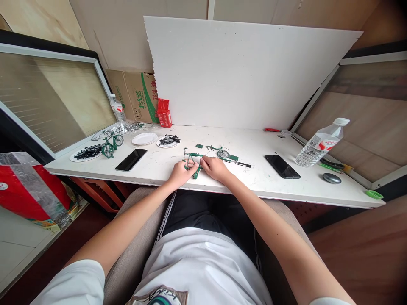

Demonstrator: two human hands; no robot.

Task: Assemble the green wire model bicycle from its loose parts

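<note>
**Small green frame pinched between two hands**

Seen from the head camera, the green bicycle frame (191,157) sits at the near edge of the white table (254,178), straight in front of the person. The left hand (182,173) pinches one end and the right hand (216,168) grips the other with its fingertips. The frame looks light, thin-tubed and stiff but easily bent, so the tube joints seem the safest hold. A loose wheel (223,154) and a screwdriver (241,163) lie just beyond.
</note>
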